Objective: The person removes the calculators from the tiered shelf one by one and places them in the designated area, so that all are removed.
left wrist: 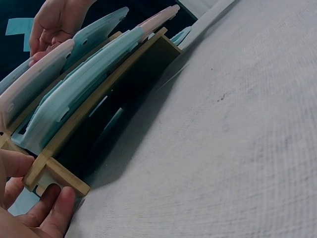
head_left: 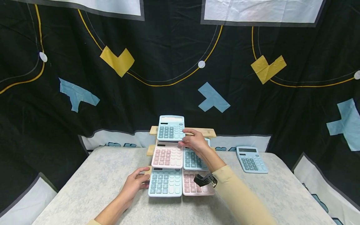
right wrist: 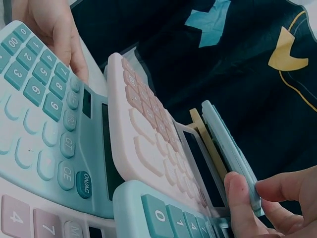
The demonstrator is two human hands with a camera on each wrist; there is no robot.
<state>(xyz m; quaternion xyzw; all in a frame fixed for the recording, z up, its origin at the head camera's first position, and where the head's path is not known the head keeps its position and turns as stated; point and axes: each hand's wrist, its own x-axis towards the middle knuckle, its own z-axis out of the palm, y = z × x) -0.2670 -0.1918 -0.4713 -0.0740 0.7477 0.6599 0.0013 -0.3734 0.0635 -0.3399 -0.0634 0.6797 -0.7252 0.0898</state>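
Nearest, the left hand (head_left: 133,184) holds the left end of the wooden rack (left wrist: 69,177), thumb on one side and fingers bent round the other, probably to keep the frame from shifting. On the lowest tier, a blue calculator (head_left: 165,187) and a pink calculator (head_left: 187,188) lean side by side, tilted so their keys face the person. Behind and above, the colours swap: a rose-keyed calculator (head_left: 166,156) on the left, a teal-keyed calculator (head_left: 193,160) on the right. Off to the right, a spare calculator (head_left: 251,159) lies on the desk (head_left: 112,168). Farthest back, the right hand (head_left: 197,143) pinches the top calculator (head_left: 170,132) by its right edge at the upper-left tier, a grip that seems meant to leave its front uncovered.
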